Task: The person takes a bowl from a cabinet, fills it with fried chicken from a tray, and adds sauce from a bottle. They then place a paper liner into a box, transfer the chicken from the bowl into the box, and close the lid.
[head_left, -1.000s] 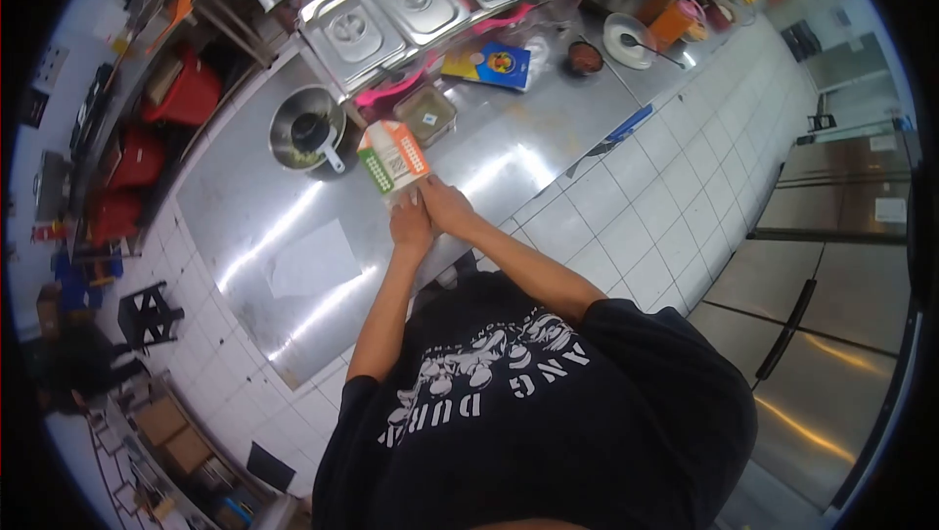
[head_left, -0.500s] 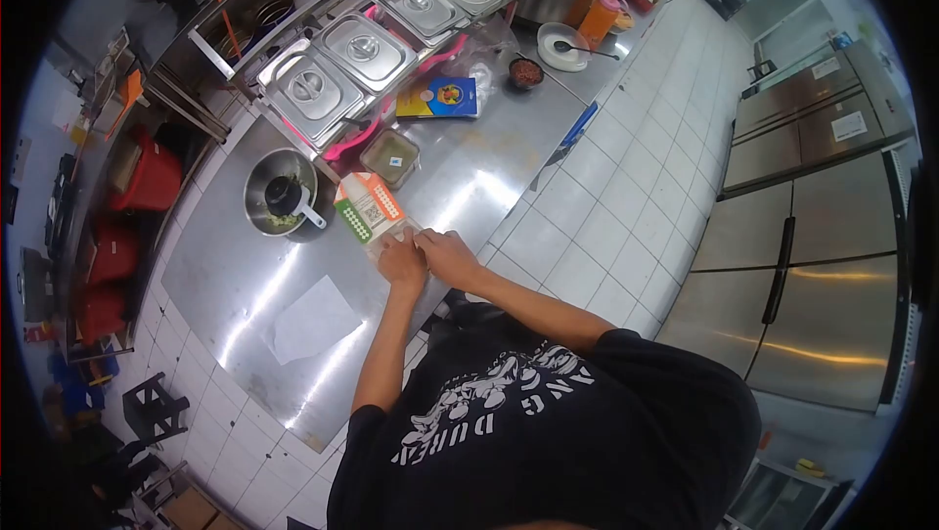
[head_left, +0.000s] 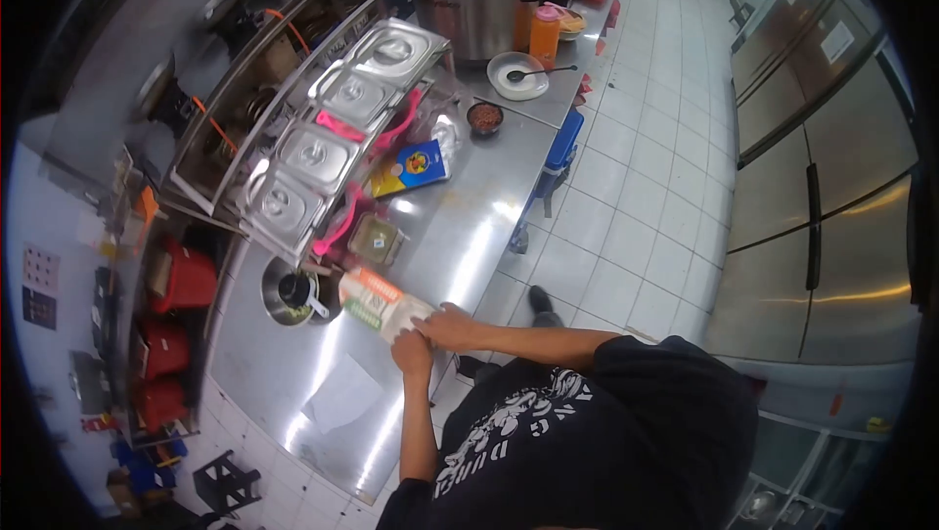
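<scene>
A white, orange and green printed packet [head_left: 375, 297] lies on the steel table, angled toward my body. My left hand [head_left: 412, 350] is closed on its near end. Right beside it, my right hand [head_left: 449, 327] pinches the same end, the two hands almost touching. Left of the packet stands a metal bowl [head_left: 270, 287] with a black, white-handled utensil and green bits inside. Just beyond the packet is a square container [head_left: 376, 240] with a small label. A white paper sheet [head_left: 342, 394] lies flat to the left of my left hand.
Lidded steel pans [head_left: 318, 155] stand in a rack along the far side. Beyond the container are a blue and yellow packet [head_left: 410, 167], a dark bowl [head_left: 485, 118], a white plate with a spoon [head_left: 506, 87], an orange bottle [head_left: 544, 36] and a large cooker [head_left: 465, 17].
The camera view has shifted and turned, so the table and hands appear lower in the frame. Both hands remain at the packet's near end.
</scene>
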